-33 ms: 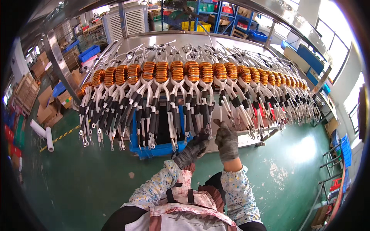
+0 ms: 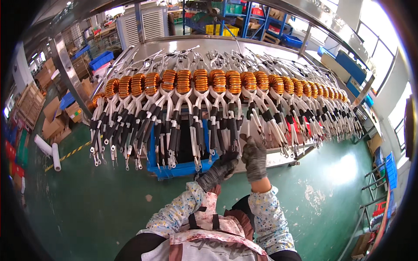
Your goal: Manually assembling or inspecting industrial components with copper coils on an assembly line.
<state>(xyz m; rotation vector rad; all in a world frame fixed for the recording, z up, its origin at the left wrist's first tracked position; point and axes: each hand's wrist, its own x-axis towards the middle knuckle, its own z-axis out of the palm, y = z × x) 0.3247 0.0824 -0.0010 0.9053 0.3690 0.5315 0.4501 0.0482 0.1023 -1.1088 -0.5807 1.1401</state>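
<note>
A long row of copper-wound coils [image 2: 200,81] lies across the metal table, with white-sleeved leads hanging toward me. Many leads carry black sleeves [image 2: 173,138] and end in ring-shaped metal terminals. My right hand [image 2: 254,158], in a dark grey glove, is closed around the lower end of a white-sleeved lead [image 2: 248,126] right of the middle. Just left of it, my left hand [image 2: 219,169], gloved alike, has its fingers curled by the lead ends at the table's front edge. Whatever lies in those fingers is hidden.
Below the hanging leads stands a blue plastic bin [image 2: 180,172] on or under the table's front edge. Metal posts [image 2: 67,71] frame the table. Cardboard boxes [image 2: 53,122] and white rolls [image 2: 55,157] are on the floor at left; a rack [image 2: 379,178] stands at right.
My right hand has shifted very slightly to the left. My left hand is almost still, and the coils keep their places.
</note>
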